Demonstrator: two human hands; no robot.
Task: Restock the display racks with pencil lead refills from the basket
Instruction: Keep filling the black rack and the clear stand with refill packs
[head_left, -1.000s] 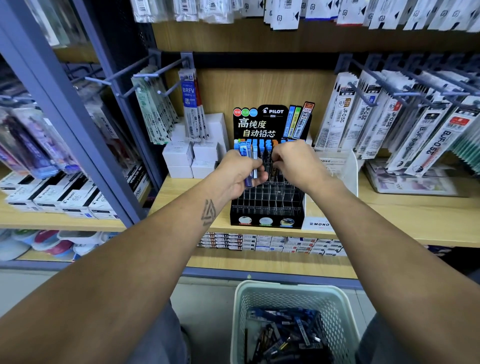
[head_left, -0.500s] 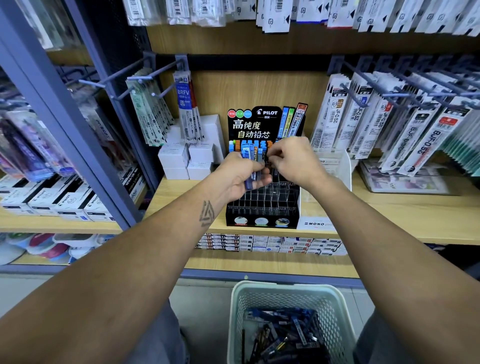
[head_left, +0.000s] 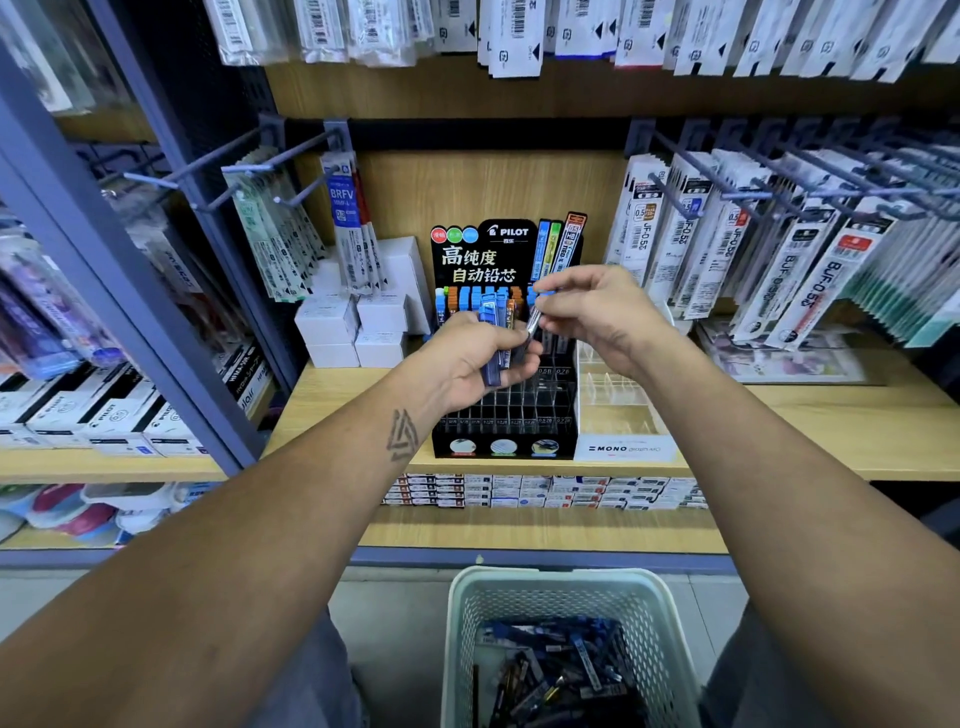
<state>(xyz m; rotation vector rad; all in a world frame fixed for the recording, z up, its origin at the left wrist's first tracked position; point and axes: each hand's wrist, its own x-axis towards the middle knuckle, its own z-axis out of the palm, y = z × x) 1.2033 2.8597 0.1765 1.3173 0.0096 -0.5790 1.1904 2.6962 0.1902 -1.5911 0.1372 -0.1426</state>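
Observation:
A black Pilot display rack (head_left: 504, 431) with tiered slots stands on the wooden shelf; its back row holds blue and orange lead refill tubes (head_left: 467, 299). My left hand (head_left: 472, 358) grips a small bundle of blue refill tubes (head_left: 492, 338) in front of the rack. My right hand (head_left: 597, 312) pinches a single refill tube (head_left: 532, 319) by its blue cap, just right of the bundle. A pale green basket (head_left: 670, 623) on the floor below holds several more loose refills (head_left: 556, 670).
A clear Mono organiser (head_left: 618, 410) stands right of the rack. White boxes (head_left: 353, 327) are stacked to its left. Refill packs hang on metal pegs (head_left: 779, 171) at the right and on pegs (head_left: 260, 156) at the left. Boxes line the lower shelf (head_left: 545, 491).
My right hand has lifted away from the rack's slots and pulled one tube out of the left hand's bundle. Both hands sit slightly higher and closer to me.

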